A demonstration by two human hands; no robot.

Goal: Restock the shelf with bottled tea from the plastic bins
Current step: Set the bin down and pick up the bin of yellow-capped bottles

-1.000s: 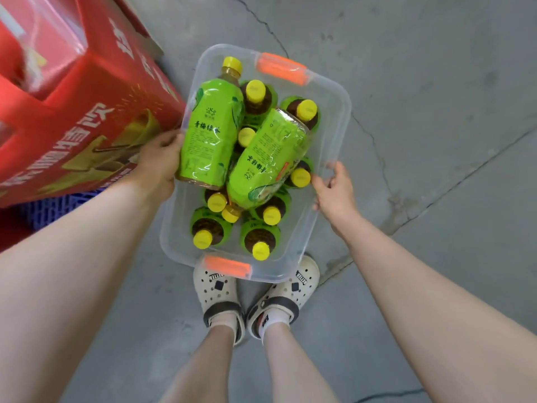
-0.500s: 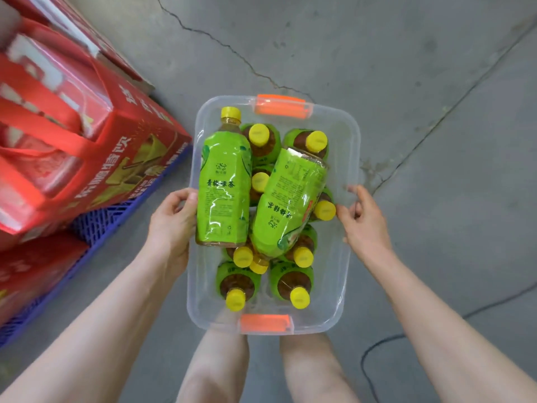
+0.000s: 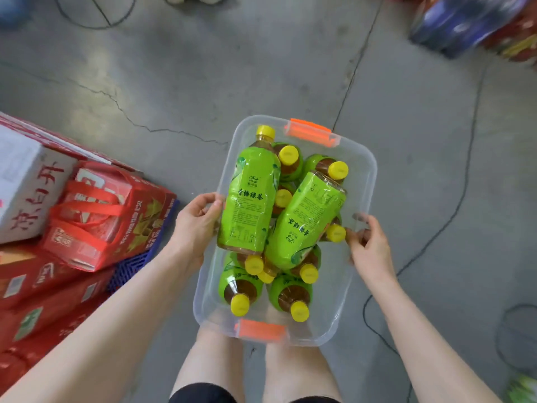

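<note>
boxes [image 3: 96, 216]: red cartons stacked at left on a blue pallet [image 3: 139, 260], white box on top
left hand [image 3: 197, 221]: fingers curled round bin's left rim
bin [image 3: 364, 167]: clear, orange latches at both ends, held above the floor [image 3: 174, 82] between both hands
bottles [image 3: 251, 199]: green-label tea, yellow caps; two lie across upright ones inside bin
right hand [image 3: 370, 247]: grips bin's right rim, fingers curled
cable [image 3: 453, 210]: black, on floor at right

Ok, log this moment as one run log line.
stage: carrying | clear bin of tea bottles held above floor | left hand grips left rim | right hand grips right rim | shelf: not in view
</note>
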